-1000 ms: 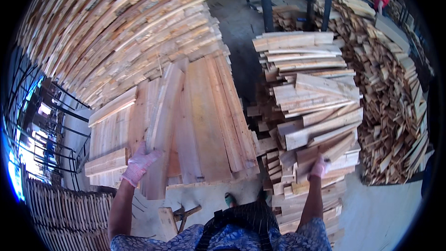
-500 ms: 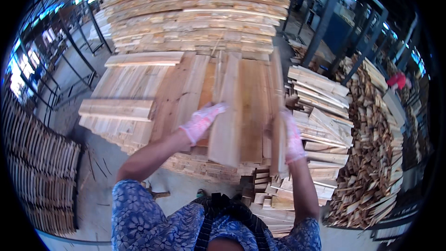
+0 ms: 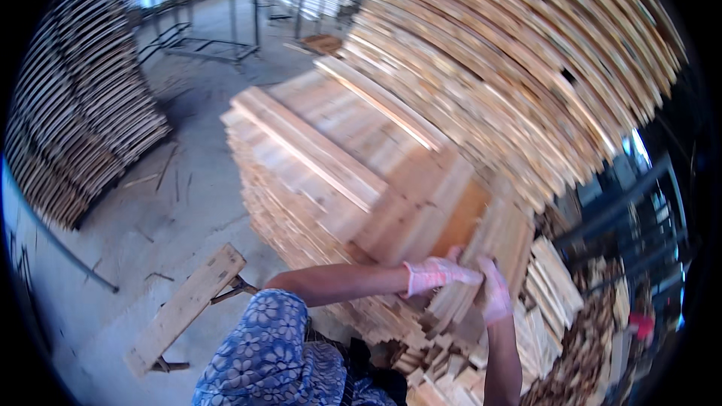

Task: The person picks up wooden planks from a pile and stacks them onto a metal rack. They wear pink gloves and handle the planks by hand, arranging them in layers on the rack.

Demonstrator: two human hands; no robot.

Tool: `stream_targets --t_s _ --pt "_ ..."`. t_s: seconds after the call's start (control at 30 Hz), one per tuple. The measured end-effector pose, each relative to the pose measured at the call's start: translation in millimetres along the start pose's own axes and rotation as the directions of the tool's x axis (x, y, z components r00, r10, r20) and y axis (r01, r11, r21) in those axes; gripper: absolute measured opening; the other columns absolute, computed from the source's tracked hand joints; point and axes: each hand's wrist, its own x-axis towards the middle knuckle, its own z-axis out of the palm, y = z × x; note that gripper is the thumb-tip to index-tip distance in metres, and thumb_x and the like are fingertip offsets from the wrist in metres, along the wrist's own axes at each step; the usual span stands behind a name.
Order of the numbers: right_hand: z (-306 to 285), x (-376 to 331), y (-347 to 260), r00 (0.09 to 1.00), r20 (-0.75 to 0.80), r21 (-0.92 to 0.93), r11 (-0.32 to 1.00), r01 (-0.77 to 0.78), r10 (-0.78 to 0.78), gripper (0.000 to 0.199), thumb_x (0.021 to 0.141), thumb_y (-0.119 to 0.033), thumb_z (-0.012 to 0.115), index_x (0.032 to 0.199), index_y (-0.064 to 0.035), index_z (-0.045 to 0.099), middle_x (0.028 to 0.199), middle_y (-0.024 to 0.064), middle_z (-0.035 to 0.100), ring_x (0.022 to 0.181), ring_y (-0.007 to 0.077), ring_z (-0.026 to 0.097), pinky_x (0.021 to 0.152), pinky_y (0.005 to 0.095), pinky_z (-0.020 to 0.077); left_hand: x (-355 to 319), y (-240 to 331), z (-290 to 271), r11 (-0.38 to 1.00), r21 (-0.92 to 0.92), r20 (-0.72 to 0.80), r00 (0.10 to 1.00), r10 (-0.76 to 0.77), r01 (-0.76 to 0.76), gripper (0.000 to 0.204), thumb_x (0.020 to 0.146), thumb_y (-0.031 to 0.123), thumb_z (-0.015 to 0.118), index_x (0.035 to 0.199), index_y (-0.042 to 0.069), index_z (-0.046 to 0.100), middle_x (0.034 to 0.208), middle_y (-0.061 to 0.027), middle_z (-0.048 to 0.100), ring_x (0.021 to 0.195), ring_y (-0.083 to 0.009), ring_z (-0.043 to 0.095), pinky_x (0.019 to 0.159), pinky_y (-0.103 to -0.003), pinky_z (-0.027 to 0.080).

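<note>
While blurred, both hands' fingers (image 3: 460,277) seemingly grasp a plank (image 3: 481,267) between them.

Single view only: head cam, fisheye, so we have no second angle to cross-check. We look down and forward from head height, tilted toward our right, onto the low board stack (image 3: 353,173), which sits close and fills the centre. Both hands enter from the lower edge, left hand (image 3: 436,274) and right hand (image 3: 495,293), near the lens, low right of centre. The tall plank pile (image 3: 519,53) curves across the upper right; straight edges bend hard at the rim. The concrete floor (image 3: 188,188) and a far pile of boards (image 3: 83,128) fall to our left. Corners are black vignette.
</note>
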Motion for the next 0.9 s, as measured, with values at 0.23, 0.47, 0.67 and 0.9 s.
stream_targets --t_s 0.23,0.47,0.67,0.9 --pt "6 -18 -17 0.976 -0.160 -0.598 0.801 0.025 -0.150 0.083 0.083 -0.035 0.075 0.155 -0.0108 0.041 0.132 0.0214 0.058 0.115 0.0338 0.062 0.099 0.0419 0.0524 -65 81 -109 0.990 -0.009 0.058 0.989 0.138 -0.138 0.095 0.090 0.037 0.078 0.161 0.003 0.024 0.142 -0.0224 0.059 0.129 -0.0270 0.060 0.113 -0.037 0.045" --pt "21 -18 11 0.911 -0.380 -0.907 -0.131 -0.401 -0.159 0.107 0.076 -0.048 0.079 0.162 -0.0155 0.024 0.139 0.0374 0.046 0.126 0.0518 0.053 0.108 0.0536 0.0442 -98 238 -156 0.227 0.874 -0.441 0.897 -0.004 0.431 0.099 0.085 0.042 0.076 0.164 0.020 0.021 0.145 -0.0291 0.045 0.121 -0.0379 0.062 0.095 -0.046 0.057" --pt "28 9 -40 0.971 -0.230 -0.963 -0.132 -0.236 -0.059 0.106 0.082 -0.070 0.067 0.158 -0.0054 0.029 0.138 0.0353 0.050 0.126 0.0506 0.054 0.107 0.0532 0.0457 -94 241 -247 -0.430 0.778 -0.521 0.853 -0.035 0.458 0.090 0.085 0.046 0.070 0.162 0.021 0.029 0.150 -0.0276 0.041 0.130 -0.0438 0.055 0.103 -0.052 0.051" --pt "46 84 -11 0.865 -0.440 -0.882 -0.065 -0.467 -0.243 0.096 0.083 -0.067 0.067 0.157 -0.0133 0.034 0.132 0.0280 0.056 0.127 0.0470 0.054 0.103 0.0537 0.0466 12 235 -228 -0.329 0.719 -0.582 0.789 0.195 0.612 0.095 0.084 0.051 0.071 0.161 0.017 0.029 0.151 -0.0275 0.042 0.132 -0.0445 0.054 0.108 -0.052 0.047"
